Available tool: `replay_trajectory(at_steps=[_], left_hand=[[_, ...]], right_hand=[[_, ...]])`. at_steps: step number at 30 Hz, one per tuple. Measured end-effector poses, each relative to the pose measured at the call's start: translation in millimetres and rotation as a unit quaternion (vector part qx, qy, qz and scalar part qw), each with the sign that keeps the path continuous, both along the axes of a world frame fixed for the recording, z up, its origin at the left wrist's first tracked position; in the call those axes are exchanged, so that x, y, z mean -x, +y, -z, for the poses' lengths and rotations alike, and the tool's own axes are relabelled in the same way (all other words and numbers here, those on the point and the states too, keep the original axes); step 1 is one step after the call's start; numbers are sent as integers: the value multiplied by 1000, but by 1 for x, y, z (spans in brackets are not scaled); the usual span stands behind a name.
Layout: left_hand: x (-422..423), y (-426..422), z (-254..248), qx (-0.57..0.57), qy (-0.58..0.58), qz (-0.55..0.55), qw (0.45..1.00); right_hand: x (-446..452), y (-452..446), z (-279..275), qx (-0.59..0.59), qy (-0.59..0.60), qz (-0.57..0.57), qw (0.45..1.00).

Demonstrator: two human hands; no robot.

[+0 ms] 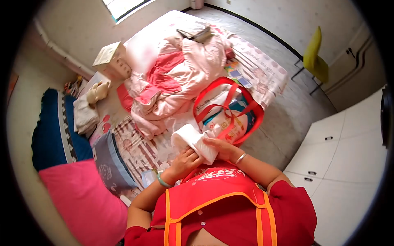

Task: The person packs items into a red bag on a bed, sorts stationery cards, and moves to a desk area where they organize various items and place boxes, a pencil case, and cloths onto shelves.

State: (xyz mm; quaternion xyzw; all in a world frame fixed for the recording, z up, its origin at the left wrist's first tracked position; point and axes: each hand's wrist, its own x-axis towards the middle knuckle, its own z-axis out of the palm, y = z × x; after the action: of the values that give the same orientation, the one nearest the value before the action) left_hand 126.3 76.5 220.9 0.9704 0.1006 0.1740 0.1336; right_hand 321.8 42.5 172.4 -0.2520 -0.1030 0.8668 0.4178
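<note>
A white paper roll (187,135) is held in front of my red and orange apron (217,197), with a loose white piece hanging between my hands. My left hand (185,164), with a green bangle at its wrist, is closed on its near left side. My right hand (223,149), with a silver bangle, grips it from the right, thumb on top. Just beyond my hands stands a red-edged clear bag (259,119) with red ribbon handles. Printed white and teal packages (232,119) show inside it.
The bed (262,71) holds a crumpled pink quilt (197,61), a box (113,61), a plush toy (97,92) and cushions, including a bright pink one (82,197). White cabinets (353,147) line the right side. A yellow-green chair (315,61) stands at the far right.
</note>
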Motion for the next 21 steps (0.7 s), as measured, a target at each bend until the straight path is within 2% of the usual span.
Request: replay_trajectory(at_steps=[2, 4, 8, 10, 11, 12, 14, 16, 17, 18, 20, 21], left_hand=[[-9, 1, -3, 11, 19, 37, 999], [-18, 3, -9, 24, 12, 80, 996], [-30, 7, 0, 46, 6, 59, 997], [-37, 8, 4, 222, -104, -51, 968], [-41, 15, 8, 189, -199, -34, 961], [-43, 14, 5, 188, -198, -34, 961], [-44, 13, -6, 129, -254, -197, 938], [-42, 17, 0, 83, -212, -229, 946], [-47, 14, 3, 207, -302, -272, 890], [-54, 13, 2, 323, -386, -307, 808], [-58, 18, -8, 293, -427, -347, 782], [-55, 21, -12, 444, -489, -320, 679]], right_hand=[[-6, -10, 3, 20, 22, 4, 1000], [-13, -19, 4, 18, -15, 39, 999], [-31, -29, -8, -58, -70, 105, 990], [-40, -25, -17, -66, -97, 108, 987], [-42, -24, -24, -83, -108, 118, 984], [-44, -21, -30, -102, -118, 128, 979], [-44, -14, -41, -131, -140, 133, 972], [-42, -8, -49, -160, -162, 132, 965], [-41, -5, -53, -191, -186, 123, 956], [-39, -1, -57, -223, -209, 112, 945], [-35, 3, -64, -245, -211, 88, 942], [-32, 4, -66, -260, -215, 70, 939]])
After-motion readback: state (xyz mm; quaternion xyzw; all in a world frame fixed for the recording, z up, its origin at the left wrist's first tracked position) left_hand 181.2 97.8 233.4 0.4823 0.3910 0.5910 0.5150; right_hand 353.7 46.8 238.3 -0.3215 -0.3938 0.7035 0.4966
